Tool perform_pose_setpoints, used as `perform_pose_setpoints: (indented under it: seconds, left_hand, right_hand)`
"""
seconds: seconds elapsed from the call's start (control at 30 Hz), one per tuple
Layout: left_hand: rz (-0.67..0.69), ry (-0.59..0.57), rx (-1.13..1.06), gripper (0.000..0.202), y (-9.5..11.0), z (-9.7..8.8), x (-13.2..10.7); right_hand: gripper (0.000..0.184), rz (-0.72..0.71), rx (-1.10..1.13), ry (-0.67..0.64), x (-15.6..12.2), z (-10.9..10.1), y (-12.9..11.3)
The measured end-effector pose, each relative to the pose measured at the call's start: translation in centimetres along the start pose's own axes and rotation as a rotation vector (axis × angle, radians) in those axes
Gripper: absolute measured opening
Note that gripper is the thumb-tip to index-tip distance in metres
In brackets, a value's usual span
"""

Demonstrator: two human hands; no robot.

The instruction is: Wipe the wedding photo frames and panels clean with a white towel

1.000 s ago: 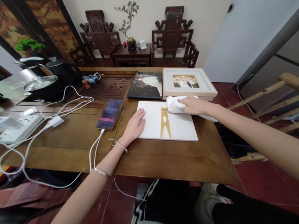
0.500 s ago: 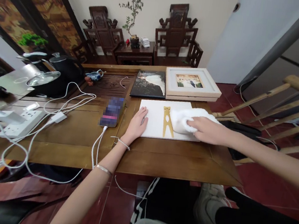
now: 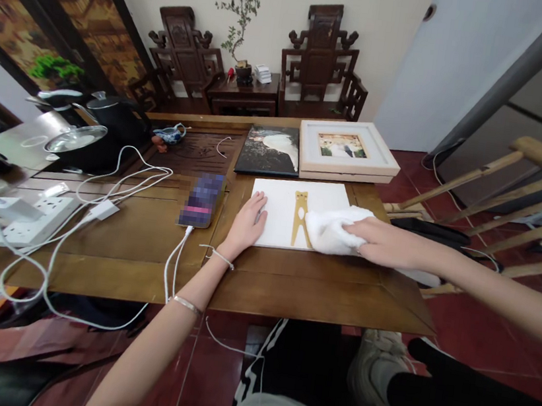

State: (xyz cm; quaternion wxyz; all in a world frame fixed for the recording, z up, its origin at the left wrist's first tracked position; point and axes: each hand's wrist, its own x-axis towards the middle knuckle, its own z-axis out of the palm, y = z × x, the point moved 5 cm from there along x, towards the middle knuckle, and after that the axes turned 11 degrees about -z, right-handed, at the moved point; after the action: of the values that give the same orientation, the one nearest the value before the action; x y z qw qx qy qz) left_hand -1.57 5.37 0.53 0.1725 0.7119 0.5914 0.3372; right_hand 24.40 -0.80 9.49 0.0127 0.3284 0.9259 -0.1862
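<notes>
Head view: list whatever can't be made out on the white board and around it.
Screen of the phone: blurred over, unreadable.
Right part of the white board: hidden under the cloth and the right hand; its left edge lies under the left hand.
Grip of the right hand: clutching or only pressing the cloth, cannot tell.
Figures in the framed photo: too small.
The gold shape on the board: too small to identify.

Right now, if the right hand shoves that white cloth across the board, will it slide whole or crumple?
Likely floppy: the white cloth lies bunched in soft folds under the right hand, so it should crumple rather than slide stiffly. It looks light, probably gliding easily over the smooth white board, which the left hand pins flat.
</notes>
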Motion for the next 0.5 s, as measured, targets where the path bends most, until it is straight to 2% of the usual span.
perform_pose_setpoints:
  seconds: [0.13, 0.23, 0.3, 0.4, 0.5]
  left_hand:
    - [-0.004, -0.01, 0.0, 0.041, 0.0, -0.1, 0.0]
    - [0.0, -0.003, -0.004, 0.04, -0.1, -0.1, 0.0]
    - [0.002, -0.003, -0.005, 0.04, -0.2, -0.1, 0.1]
    - [0.01, -0.008, -0.002, 0.04, -0.3, -0.1, 0.1]
    - [0.017, -0.007, 0.001, 0.04, -0.4, -0.1, 0.1]
  right_hand:
    - [0.014, 0.029, -0.062, 0.052, 3.1, -1.2, 2.3]
    - [0.024, 0.054, -0.122, 0.078, 5.8, -2.2, 2.9]
    - [0.038, 0.06, -0.158, 0.037, 7.5, -2.2, 2.6]
    - [0.064, 0.074, -0.219, -0.03, 9.1, -1.2, 1.5]
    - [0.074, 0.054, -0.316, -0.032, 9.6, 0.7, -0.5]
